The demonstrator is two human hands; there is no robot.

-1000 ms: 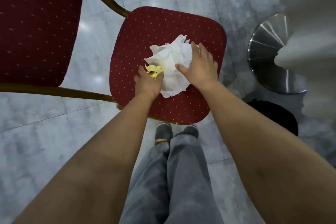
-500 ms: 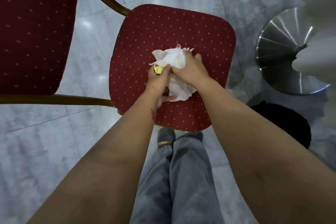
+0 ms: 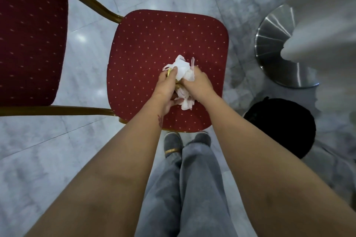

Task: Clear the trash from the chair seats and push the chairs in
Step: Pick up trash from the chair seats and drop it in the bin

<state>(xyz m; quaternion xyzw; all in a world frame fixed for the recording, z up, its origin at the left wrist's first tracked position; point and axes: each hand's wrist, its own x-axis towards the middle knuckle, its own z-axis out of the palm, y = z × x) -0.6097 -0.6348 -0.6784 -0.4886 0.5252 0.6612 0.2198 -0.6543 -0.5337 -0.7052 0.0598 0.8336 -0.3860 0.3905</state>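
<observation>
Both hands meet over the middle of the red dotted chair seat (image 3: 146, 48), bunching a wad of white tissue (image 3: 183, 70) between them. The left hand (image 3: 166, 86) curls its fingers round the left side of the wad, with a scrap of yellow paper (image 3: 169, 72) showing just under its fingertips. The right hand (image 3: 198, 82) curls round the right side, gripping the same tissue. The wad is crumpled and runs roughly near to far: one ragged end sticks out beyond the knuckles toward the far edge of the seat, the other hangs out below the palms on the near side. Whether it touches the upholstery cannot be told. The seat lies with its rounded near edge just above the person's grey shoes (image 3: 172, 141) and grey trousers (image 3: 188, 188). To the left, the red backrest (image 3: 28, 40) of the chair stands on gold frame bars (image 3: 57, 110). To the right, on the grey marble floor (image 3: 38, 159), are a black round bin (image 3: 285, 127) and, farther off, a brushed metal disc base (image 3: 273, 44) partly hidden by white cloth (image 3: 327, 15).
</observation>
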